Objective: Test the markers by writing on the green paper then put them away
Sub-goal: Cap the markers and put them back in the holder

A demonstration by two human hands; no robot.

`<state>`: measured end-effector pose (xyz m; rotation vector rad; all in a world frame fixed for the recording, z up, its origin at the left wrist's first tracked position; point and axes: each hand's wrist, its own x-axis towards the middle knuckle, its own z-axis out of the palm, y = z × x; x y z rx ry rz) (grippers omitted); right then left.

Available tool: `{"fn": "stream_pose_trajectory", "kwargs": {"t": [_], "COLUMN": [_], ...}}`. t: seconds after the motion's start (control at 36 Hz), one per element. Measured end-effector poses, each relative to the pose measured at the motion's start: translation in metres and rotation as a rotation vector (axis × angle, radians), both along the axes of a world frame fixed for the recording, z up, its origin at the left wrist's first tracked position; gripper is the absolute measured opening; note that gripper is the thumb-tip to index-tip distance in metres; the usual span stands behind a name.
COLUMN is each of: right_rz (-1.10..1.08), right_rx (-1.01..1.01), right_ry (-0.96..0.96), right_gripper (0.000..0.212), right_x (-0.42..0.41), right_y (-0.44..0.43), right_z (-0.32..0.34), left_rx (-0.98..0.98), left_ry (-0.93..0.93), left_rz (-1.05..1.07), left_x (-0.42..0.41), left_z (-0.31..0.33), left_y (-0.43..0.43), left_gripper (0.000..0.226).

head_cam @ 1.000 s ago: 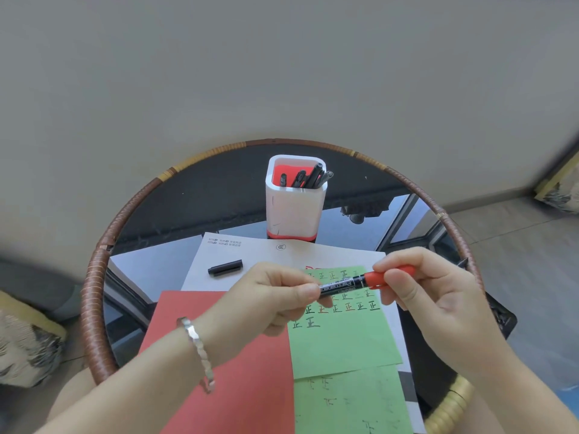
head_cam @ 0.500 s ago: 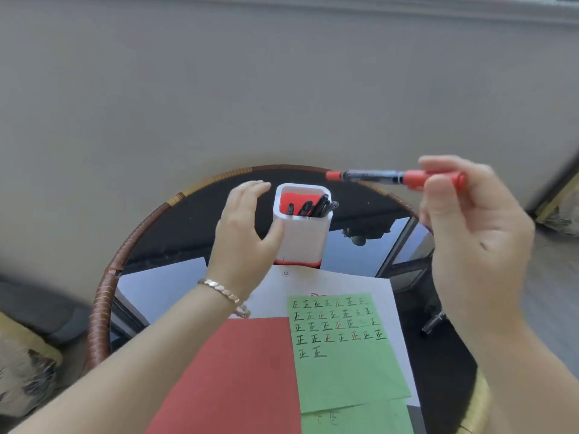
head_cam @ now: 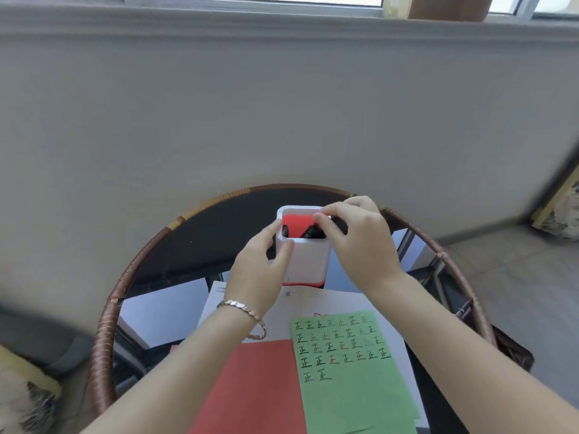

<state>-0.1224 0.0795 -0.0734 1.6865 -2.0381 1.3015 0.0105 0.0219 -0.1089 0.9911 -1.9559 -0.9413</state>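
Observation:
A white pen holder [head_cam: 308, 261] with a red inside stands at the back of the round table and holds several dark markers [head_cam: 313, 232]. My left hand [head_cam: 260, 270] grips the holder's left side, thumb on its front corner. Over the holder's right rim, my right hand [head_cam: 360, 245] pinches the red marker [head_cam: 329, 217]. Only a sliver of that marker shows at my fingertips; the rest is hidden. The green paper [head_cam: 354, 389], with rows of written characters, lies near me on the right.
A red sheet [head_cam: 260, 386] lies left of the green paper, over a white sheet [head_cam: 313, 300]. The glass table has a wicker rim [head_cam: 103, 339]. A grey wall rises close behind it. Floor and a cushion [head_cam: 560, 214] are at the right.
My right hand has brought the red marker down from above the holder to its opening. My left hand has closed on the holder's side. My head has tilted up.

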Motion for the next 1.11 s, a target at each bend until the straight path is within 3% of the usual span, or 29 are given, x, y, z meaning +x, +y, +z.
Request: {"fn": "stream_pose_trajectory", "kwargs": {"t": [0.08, 0.17, 0.28, 0.39, 0.47, 0.67, 0.83, 0.92, 1.11], "right_rz": [0.012, -0.067, -0.300, -0.515, -0.583, -0.536, -0.411, -0.320, -0.008], "right_rx": [-0.087, -0.065, 0.357, 0.678, 0.811, 0.733, 0.478, 0.378, 0.345], "right_ry": [0.030, 0.021, -0.118, 0.012, -0.023, -0.097, -0.434, -0.443, -0.446], "right_gripper": [0.027, 0.014, 0.018, 0.029, 0.034, 0.022, 0.018, 0.020, 0.022], "right_x": [-0.006, -0.020, -0.050, -0.066, -0.068, -0.064, -0.056, -0.042, -0.007], "right_y": [0.020, 0.056, 0.104, 0.132, 0.134, 0.119, 0.121, 0.123, 0.126], "right_z": [0.000, -0.005, -0.027, -0.047, -0.057, -0.066, -0.055, -0.048, -0.035], "left_rx": [-0.005, 0.057, 0.112, 0.109, 0.116, 0.019, -0.093, -0.123, -0.192], "left_ry": [0.012, 0.054, 0.129, 0.174, 0.177, -0.030, -0.342, -0.496, -0.536], "left_rz": [-0.001, 0.005, 0.019, 0.034, 0.071, 0.133, 0.172, 0.145, 0.046], "left_x": [-0.001, -0.002, -0.005, -0.008, -0.006, 0.026, 0.059, 0.065, 0.064], "left_z": [0.000, -0.001, -0.002, -0.005, -0.011, -0.021, -0.036, -0.042, -0.041], "left_y": [0.002, 0.003, 0.006, 0.009, 0.012, 0.022, 0.014, 0.009, 0.008], "left_gripper": [0.039, 0.040, 0.040, 0.036, 0.035, 0.034, 0.030, 0.023, 0.012]}}
